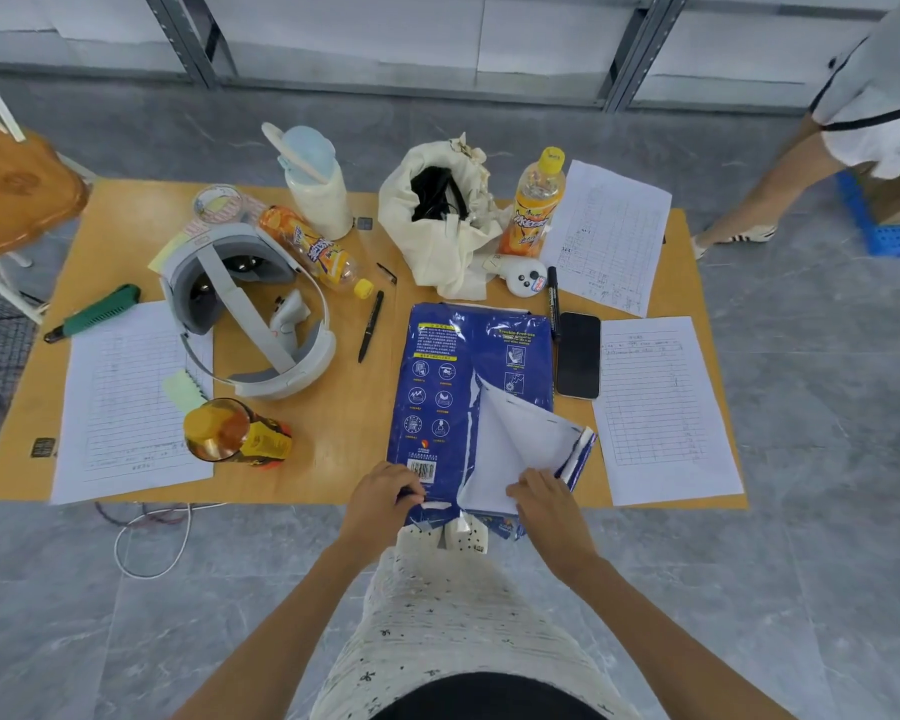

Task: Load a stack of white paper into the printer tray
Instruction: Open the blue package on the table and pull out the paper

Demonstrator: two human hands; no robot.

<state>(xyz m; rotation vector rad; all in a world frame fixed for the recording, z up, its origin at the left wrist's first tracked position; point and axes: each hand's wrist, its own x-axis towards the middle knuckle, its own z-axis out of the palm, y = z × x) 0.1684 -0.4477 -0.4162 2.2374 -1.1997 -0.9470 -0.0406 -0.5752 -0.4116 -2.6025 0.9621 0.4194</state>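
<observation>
Two hands [385, 493] [541, 498], fingers gripping paper ream [437, 387]

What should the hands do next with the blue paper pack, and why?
Probably keep peeling the wrapper open. The right hand holds a torn flap folded back at the near right corner of the blue paper pack, and the left hand pins the near edge by the barcode. Most of the wrapper is intact, so the white paper cannot come out yet.
</observation>
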